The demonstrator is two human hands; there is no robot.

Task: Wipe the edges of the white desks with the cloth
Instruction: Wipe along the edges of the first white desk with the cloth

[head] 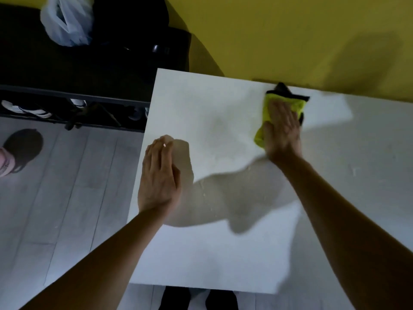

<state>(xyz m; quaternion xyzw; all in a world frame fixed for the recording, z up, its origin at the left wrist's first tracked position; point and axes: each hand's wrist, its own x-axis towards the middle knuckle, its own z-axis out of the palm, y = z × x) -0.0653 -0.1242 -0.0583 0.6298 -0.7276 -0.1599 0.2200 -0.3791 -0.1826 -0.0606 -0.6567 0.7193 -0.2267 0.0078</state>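
Observation:
A white desk fills the middle and right of the view, its far edge against a yellow wall. A yellow cloth with black trim lies on the desk at that far edge. My right hand presses flat on the cloth, fingers straight and pointing toward the wall. My left hand rests flat on the desk top close to its left edge, fingers straight and together. Shadows of both arms fall across the desk.
A black shoe rack with shoes stands left of the desk, with a white plastic bag on top. Grey plank floor lies at the left, with a pink shoe at the edge. My feet show below the near edge.

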